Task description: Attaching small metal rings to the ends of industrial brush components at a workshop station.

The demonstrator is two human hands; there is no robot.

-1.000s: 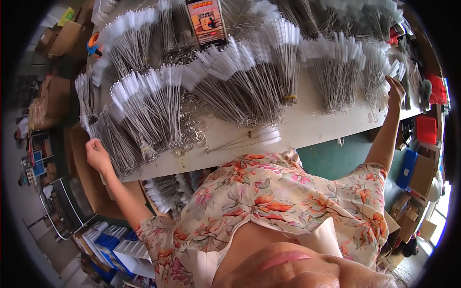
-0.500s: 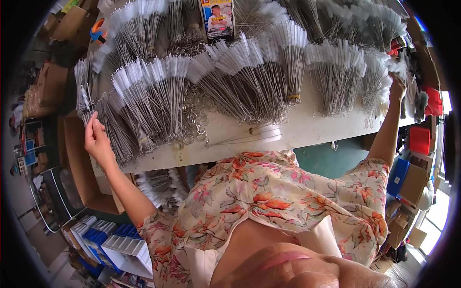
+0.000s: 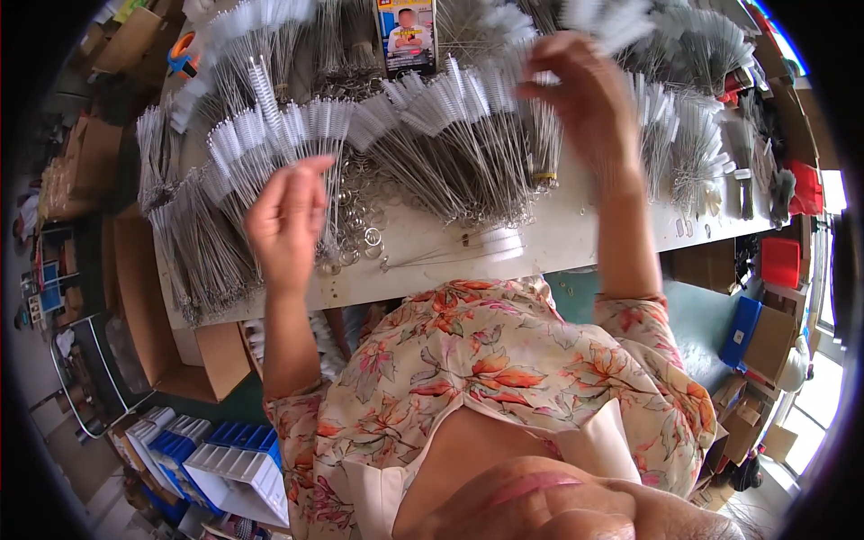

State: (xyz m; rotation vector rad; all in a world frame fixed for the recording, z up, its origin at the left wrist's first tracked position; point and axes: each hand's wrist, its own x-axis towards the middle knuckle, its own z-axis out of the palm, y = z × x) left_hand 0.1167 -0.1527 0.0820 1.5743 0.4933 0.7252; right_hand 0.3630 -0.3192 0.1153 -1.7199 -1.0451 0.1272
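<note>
My left hand (image 3: 290,220) is closed, in a pinch, over the front bundles of wire-stemmed brushes (image 3: 243,148). A single thin white-bristled brush (image 3: 263,94) rises above that hand, its stem running down to the fingers. My right hand (image 3: 589,103) is raised over the brushes right of the middle, smeared by motion, with fingers curled. Blurred fluffy white brush heads (image 3: 607,22) stick out just beyond it and seem held in it; their stems are hidden. On the table (image 3: 423,270), a few loose brushes (image 3: 459,256) lie near the front edge, beside scattered metal rings (image 3: 369,236).
A phone (image 3: 407,36) stands at the back among more brush bundles. Orange-handled scissors (image 3: 184,56) lie at the far left. An open cardboard box (image 3: 144,306) is left of the table; blue and white bins (image 3: 225,463) stand below. A red container (image 3: 779,263) is at right.
My left hand has moved right from the left-end bundle with the thin brush. My right hand has swung from the far right toward the middle, and fluffy white brush heads have come with it.
</note>
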